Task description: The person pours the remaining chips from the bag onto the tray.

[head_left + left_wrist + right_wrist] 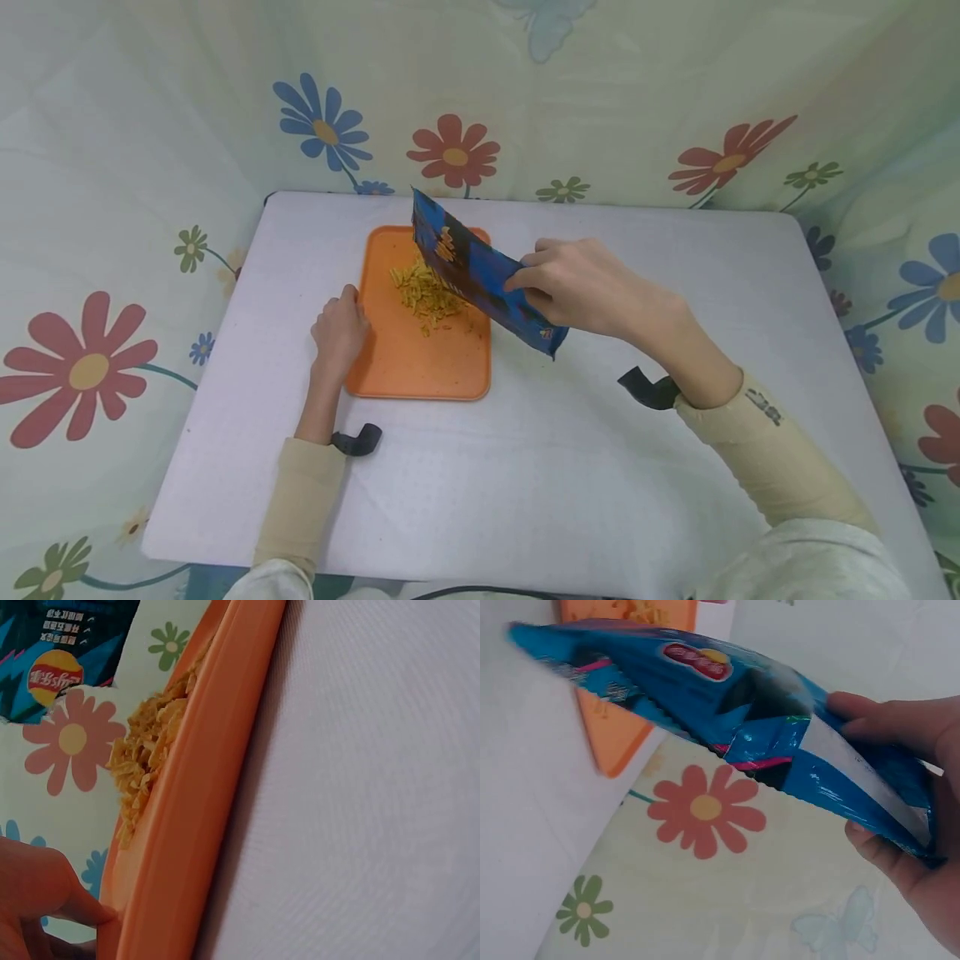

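Right hand (592,287) grips the tilted blue bag (480,271), its logo readable only from the wrists. Left hand (339,329), fingers curled, holds the orange tray (420,367) at nine o'clock of the chips (426,296).

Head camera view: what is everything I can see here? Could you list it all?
tray: one, orange, on the table left of centre
snack pieces: one heap, yellow, on the tray's far half
snack bag: one, blue, tilted with its mouth over the heap
table: one, white, under everything
flowered cloth: one, pale green, around the table
left hand: one, holds the tray's left rim
right hand: one, grips the bag's lower end
sleeves: two, cream, on the forearms
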A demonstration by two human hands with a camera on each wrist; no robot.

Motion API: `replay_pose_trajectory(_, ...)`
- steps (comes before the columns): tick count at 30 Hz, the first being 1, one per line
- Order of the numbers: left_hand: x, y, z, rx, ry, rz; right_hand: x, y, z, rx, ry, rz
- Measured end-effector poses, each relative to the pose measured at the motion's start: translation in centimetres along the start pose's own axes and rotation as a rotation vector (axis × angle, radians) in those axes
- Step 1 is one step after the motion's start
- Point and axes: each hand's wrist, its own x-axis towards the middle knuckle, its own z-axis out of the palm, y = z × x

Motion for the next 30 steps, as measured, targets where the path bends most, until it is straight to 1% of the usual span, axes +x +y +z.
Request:
replay_pose_trajectory(9,-0.1,0.0,-0.1,0.000,0.003,-0.001,-0.1,-0.1,0.0,0.010,-0.028,0.031)
replay_pose_trajectory(13,-0.1,0.1,-0.1,-0.001,0.004,-0.002,-0.3,-0.1,0.2,0.009,-0.025,0.042)
replay_pose_trajectory(18,-0.2,0.1,-0.1,-0.003,-0.001,-0.008,-0.9,0.0,1.0,0.026,-0.007,0.076)
replay_pose_trajectory(23,-0.2,0.1,0.0,-0.004,-0.005,-0.007,-1.9,0.4,2.0,0.042,0.040,0.104)
replay_pose_trajectory(27,-0.2,0.2,0.0,-0.007,-0.007,-0.011,-2.7,0.8,2.3,0.044,0.080,0.132)
replay_pose_trajectory(30,-0.2,0.2,-0.1,-0.008,-0.004,-0.012,-3.2,1.0,2.4,0.048,0.088,0.159)
